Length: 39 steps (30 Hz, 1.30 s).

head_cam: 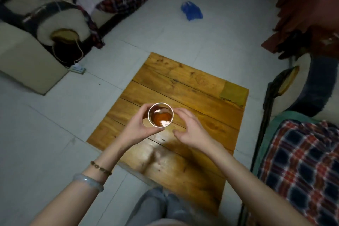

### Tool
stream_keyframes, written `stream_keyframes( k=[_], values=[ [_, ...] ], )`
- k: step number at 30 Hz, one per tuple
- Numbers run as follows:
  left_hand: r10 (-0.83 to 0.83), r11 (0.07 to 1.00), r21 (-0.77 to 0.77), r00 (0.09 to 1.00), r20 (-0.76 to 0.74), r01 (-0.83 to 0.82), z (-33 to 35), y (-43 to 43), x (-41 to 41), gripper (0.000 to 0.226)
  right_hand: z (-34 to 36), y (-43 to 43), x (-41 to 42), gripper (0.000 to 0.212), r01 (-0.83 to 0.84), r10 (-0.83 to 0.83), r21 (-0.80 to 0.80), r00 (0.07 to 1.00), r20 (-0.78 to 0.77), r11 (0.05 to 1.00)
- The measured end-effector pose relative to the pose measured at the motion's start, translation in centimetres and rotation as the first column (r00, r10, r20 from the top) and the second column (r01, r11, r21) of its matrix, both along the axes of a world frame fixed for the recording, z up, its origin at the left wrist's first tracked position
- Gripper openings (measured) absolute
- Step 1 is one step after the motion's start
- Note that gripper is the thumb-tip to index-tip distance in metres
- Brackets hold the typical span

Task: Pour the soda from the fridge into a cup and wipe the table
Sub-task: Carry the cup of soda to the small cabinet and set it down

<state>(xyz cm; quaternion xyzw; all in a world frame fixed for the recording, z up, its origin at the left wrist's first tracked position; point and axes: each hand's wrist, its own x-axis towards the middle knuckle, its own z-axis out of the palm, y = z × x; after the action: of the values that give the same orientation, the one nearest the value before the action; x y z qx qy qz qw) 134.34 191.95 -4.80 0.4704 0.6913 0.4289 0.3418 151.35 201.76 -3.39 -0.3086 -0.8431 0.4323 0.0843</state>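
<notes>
A clear cup (160, 115) with dark orange-brown soda in its bottom is over the middle of the low wooden table (192, 86). My left hand (141, 127) is wrapped around the cup's left side and grips it. My right hand (189, 126) hovers just right of the cup with its fingers curled and apart, holding nothing. A wet, shiny patch (159, 154) lies on the table's near part, between my forearms. No soda bottle and no cloth are in view.
A beige sofa (23, 60) with piled bedding stands at the left. A blue plastic bag (191, 10) lies on the tiled floor beyond the table. A plaid blanket (300, 167) covers a seat at the right. My knees (161, 205) are at the table's near edge.
</notes>
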Motion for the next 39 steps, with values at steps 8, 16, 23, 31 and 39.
stream_keyframes(
  k=[8, 16, 23, 31, 39],
  values=[
    [0.238, 0.971, 0.036, 0.971, -0.010, -0.238, 5.7, -9.9, -8.0, 0.063, 4.8, -4.6, -10.2, 0.067, -0.327, 0.326, 0.027, 0.945, 0.029, 0.945],
    [0.467, 0.883, 0.076, 0.883, -0.051, -0.463, 7.5, -21.6, -18.1, 0.068, 6.4, -13.1, -24.2, 0.068, -0.400, 0.421, -0.398, 0.907, -0.038, 0.826],
    [0.597, 0.802, 0.086, 0.798, -0.083, -0.591, 8.8, -32.4, -28.4, 0.065, 6.6, -23.8, -36.8, 0.051, -0.458, 0.454, -0.542, 0.878, -0.152, 0.704],
    [0.704, 0.709, 0.118, 0.709, -0.048, -0.696, 10.4, -41.1, -37.3, 0.062, 7.3, -31.7, -48.8, 0.054, -0.544, 0.531, -0.574, 0.821, -0.212, 0.612],
    [0.788, 0.602, 0.152, 0.614, 0.044, -0.784, 10.0, -43.8, -46.3, 0.064, 6.9, -33.8, -60.3, 0.064, -0.597, 0.610, -0.580, 0.765, -0.205, 0.554]
  ],
)
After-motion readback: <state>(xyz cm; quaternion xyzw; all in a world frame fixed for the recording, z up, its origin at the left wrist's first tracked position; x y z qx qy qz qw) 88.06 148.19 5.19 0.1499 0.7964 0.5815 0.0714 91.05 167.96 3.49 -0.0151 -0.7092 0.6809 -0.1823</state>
